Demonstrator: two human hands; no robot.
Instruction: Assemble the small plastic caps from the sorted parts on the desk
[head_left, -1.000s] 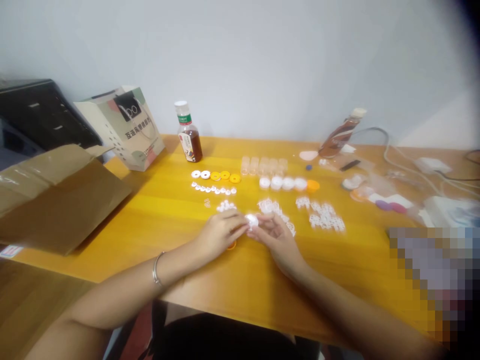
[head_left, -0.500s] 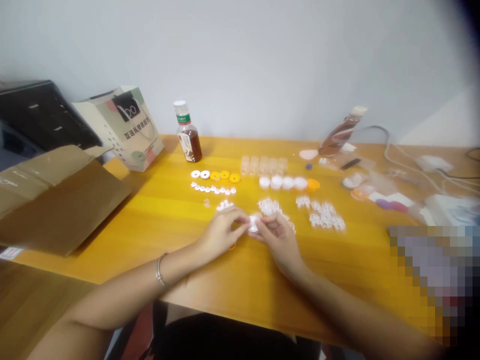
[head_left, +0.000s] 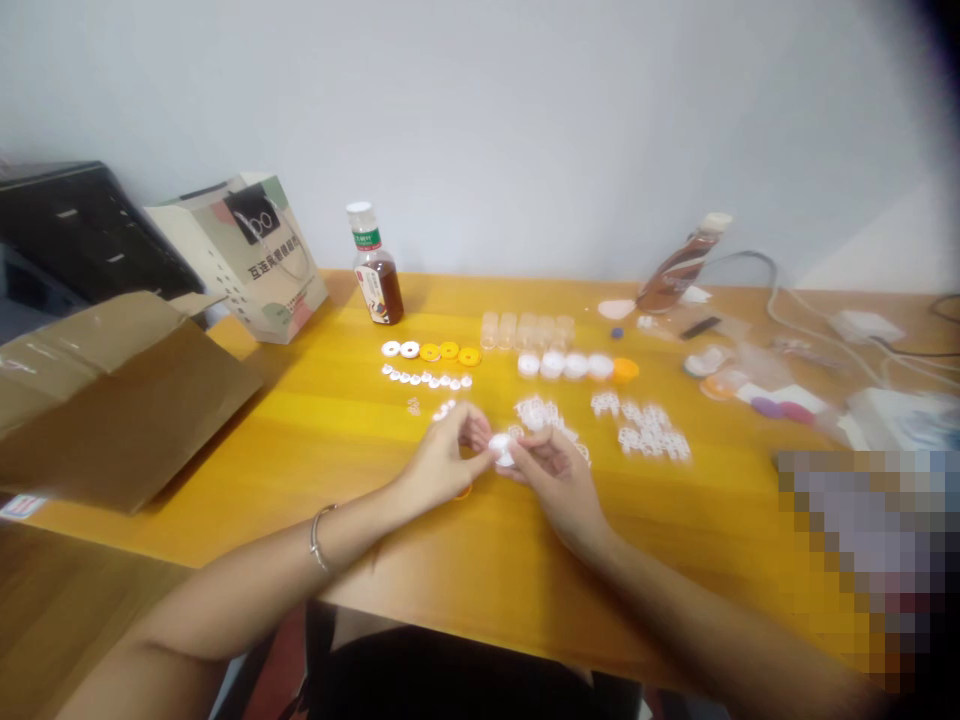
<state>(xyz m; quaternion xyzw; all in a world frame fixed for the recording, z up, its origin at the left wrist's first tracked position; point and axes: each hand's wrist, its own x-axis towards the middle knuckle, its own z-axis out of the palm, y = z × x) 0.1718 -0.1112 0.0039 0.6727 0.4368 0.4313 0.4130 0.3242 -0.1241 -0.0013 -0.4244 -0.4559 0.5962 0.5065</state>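
A small round white plastic piece (head_left: pixel 501 450) is pinched between both hands above the near middle of the table. My left hand (head_left: pixel 454 452) grips its left side with thumb and fingers. My right hand (head_left: pixel 556 485) holds its right side, the other fingers curled. Just beyond the hands lie a pile of white plastic parts (head_left: pixel 540 412) and, partly hidden by my left hand, some small white pieces (head_left: pixel 444 409). An orange piece (head_left: pixel 464 492) peeks out beneath my left hand. The held piece is blurred, so its details do not show.
Rows of white and orange rings (head_left: pixel 430 352), small white caps (head_left: pixel 425 379), clear cups (head_left: pixel 528 330) and white discs (head_left: pixel 575 365) lie ahead. White toothed parts (head_left: pixel 652 430) sit to the right. A cardboard box (head_left: pixel 112 400), bottle (head_left: pixel 379 270) and tilted bottle (head_left: pixel 682 265) stand around.
The white piece has turned and shows a broader face, slightly lower left. My left fingers have shifted and spread a little around it. My right hand has barely moved.
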